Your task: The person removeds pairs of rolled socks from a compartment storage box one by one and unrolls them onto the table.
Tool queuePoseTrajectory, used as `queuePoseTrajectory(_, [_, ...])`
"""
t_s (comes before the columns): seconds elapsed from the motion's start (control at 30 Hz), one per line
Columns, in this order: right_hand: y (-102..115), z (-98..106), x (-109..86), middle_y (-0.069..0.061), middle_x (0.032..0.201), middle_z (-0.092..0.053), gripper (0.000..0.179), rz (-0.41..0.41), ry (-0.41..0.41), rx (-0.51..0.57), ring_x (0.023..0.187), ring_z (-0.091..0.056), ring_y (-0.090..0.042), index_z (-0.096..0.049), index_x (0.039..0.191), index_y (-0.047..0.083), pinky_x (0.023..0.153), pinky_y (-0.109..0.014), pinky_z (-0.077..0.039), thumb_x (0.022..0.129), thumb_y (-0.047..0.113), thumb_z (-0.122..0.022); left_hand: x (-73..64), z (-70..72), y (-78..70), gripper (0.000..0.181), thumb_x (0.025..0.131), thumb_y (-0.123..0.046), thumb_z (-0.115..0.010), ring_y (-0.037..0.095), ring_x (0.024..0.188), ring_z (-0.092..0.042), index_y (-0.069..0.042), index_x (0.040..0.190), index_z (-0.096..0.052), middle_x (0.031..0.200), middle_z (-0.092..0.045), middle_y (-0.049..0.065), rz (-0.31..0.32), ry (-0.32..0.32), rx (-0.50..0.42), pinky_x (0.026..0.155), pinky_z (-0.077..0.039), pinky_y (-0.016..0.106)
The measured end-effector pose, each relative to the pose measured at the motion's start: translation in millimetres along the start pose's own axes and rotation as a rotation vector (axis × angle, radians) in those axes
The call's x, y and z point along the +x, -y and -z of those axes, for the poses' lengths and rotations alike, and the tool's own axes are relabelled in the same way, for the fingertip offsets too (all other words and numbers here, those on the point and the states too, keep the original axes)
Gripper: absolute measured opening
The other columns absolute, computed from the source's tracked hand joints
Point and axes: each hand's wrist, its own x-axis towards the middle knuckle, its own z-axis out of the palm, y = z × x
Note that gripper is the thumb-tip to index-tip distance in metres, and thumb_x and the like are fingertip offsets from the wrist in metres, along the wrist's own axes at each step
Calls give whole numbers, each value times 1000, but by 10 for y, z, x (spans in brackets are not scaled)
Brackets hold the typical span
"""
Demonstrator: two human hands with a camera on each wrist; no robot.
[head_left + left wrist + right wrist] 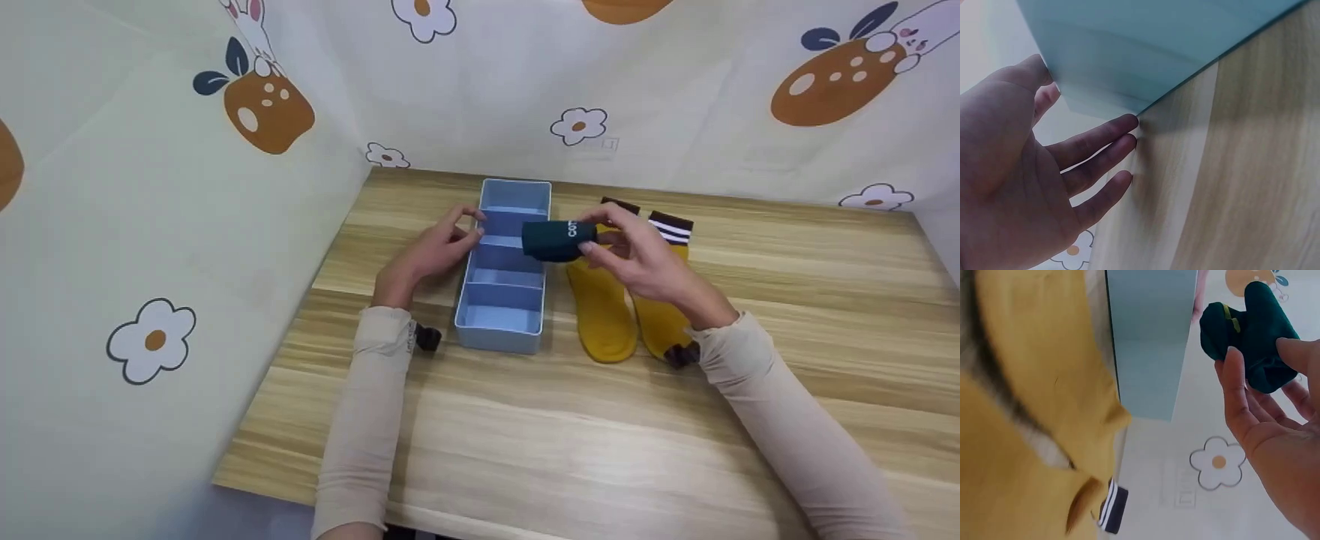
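Observation:
A rolled dark green sock bundle (pixel 551 240) with white lettering hangs above the right side of the light blue divided box (pixel 499 341). My right hand (pixel 637 259) pinches its right end between thumb and fingers; a small yellow mark on the roll (pixel 1266 337) shows in the right wrist view. At the box's left rim rests my left hand (pixel 439 251), thumb and index finger touching the edge. In the left wrist view, the other left-hand fingers (pixel 1098 140) extend loosely beside the box's outer wall (pixel 1123 50).
Two mustard yellow socks (pixel 604 322) with dark cuffs lie flat right of the box, partly under my right hand. The box's dividers form several compartments in a row. Behind the wooden table (pixel 525 435) hangs a patterned cloth (pixel 495 97); another stretch borders it on the left.

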Motion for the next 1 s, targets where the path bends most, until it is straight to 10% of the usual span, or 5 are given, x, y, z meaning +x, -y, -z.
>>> queuePoseTrajectory(1.0, [-417, 671, -779, -5, 131, -56, 33, -189, -138, -72, 108, -72, -8, -55, 133, 1, 86, -18, -61, 105, 10, -71, -10, -11, -24, 40, 114, -40, -51, 33, 137, -65, -22, 149, -47, 143, -68, 18, 4, 3, -2, 119, -46, 56])
